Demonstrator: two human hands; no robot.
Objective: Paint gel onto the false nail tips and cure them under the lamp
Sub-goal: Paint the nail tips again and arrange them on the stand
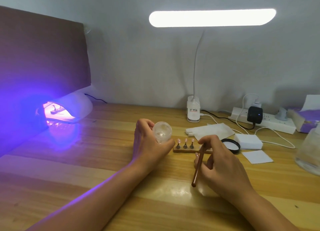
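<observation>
My left hand grips a small clear gel jar, open at the top and tilted toward me, above the wooden table. Just right of it a wooden strip carries three small stands with pale pink nail tips. My right hand pinches a brown brush over the strip's right end; the brush tip is hidden behind my fingers. At the far left the white curing lamp glows violet, with another strip of nail stands inside it.
The jar's black lid lies right of my right hand, beside white pads and paper wipes. A clip-on desk lamp, a power strip with cables and a clear container line the back and right.
</observation>
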